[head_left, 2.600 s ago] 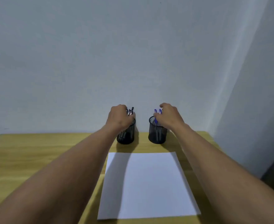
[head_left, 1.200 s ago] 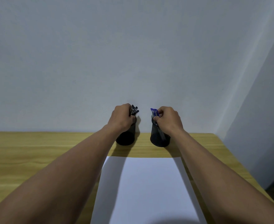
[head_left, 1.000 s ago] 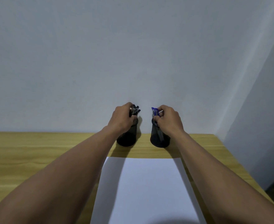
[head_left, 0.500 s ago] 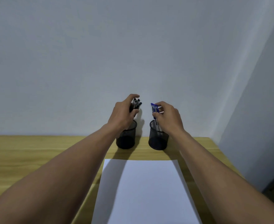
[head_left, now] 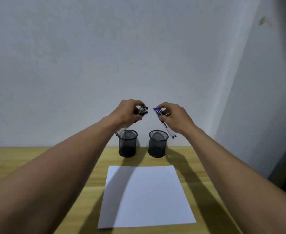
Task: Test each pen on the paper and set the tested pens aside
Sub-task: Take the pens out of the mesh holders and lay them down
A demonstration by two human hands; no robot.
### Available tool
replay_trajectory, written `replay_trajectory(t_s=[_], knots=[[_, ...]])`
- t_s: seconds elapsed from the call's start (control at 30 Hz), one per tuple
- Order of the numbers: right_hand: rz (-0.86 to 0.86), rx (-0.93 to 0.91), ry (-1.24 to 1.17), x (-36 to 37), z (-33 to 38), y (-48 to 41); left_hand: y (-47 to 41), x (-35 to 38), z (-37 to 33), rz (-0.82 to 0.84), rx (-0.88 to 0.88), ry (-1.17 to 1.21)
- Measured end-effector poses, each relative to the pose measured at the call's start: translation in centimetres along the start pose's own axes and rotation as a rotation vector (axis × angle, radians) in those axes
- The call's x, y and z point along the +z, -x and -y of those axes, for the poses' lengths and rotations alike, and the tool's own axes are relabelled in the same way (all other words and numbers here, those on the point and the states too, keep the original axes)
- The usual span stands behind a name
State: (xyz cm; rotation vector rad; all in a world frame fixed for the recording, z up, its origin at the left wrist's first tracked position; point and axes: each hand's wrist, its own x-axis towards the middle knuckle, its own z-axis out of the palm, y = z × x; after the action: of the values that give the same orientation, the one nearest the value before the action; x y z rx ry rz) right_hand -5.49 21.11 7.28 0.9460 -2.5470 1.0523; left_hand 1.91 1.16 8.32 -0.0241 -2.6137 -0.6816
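Where half a second ago both hands still had their pens partly down in the cups, the two bundles are now lifted clear. The left hand point(head_left: 127, 112) is closed around a bunch of black-capped pens point(head_left: 141, 110), caps pointing toward the middle, with the pale tips sticking out below the wrist just above the rim of the left mesh cup point(head_left: 127, 143). The right hand point(head_left: 174, 116) pinches a small bunch of blue-capped pens point(head_left: 164, 122); these slant down and to the right, tips hanging just beside the rim of the right mesh cup point(head_left: 157, 144). Both hands have risen higher than before and are held in the air above the cups, near each other but apart.

Both cups stand upright side by side at the back of the wooden table point(head_left: 20, 159), near the wall point(head_left: 105, 56), and no pens now show in either. A blank white sheet of paper point(head_left: 146, 196) lies flat on the table in front of them, unmarked, with arm shadows across its left part. The cups and paper lie as they did earlier.
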Motion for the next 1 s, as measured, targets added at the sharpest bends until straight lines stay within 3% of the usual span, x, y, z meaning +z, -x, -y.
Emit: replay_trajectory(t_s=[0.27, 0.57, 0.8, 1.0], knots=[[0.234, 0.043, 0.192, 2.3, -3.6, 2.9, 2.8, 3.6, 3.0, 0.173, -0.052, -0.102], [0.393, 0.008, 0.316, 7.2, -8.4, 3.8, 3.4, 9.4, 7.0, 0.358, 0.008, -0.263], [0.452, -0.029, 0.363, 9.7, -9.5, 4.8, 4.7, 12.7, 8.7, 0.314, 0.051, -0.320], [0.351, 0.020, 0.346, 9.6, -9.7, 5.0, 5.9, 13.5, 8.9, 0.265, 0.069, -0.458]])
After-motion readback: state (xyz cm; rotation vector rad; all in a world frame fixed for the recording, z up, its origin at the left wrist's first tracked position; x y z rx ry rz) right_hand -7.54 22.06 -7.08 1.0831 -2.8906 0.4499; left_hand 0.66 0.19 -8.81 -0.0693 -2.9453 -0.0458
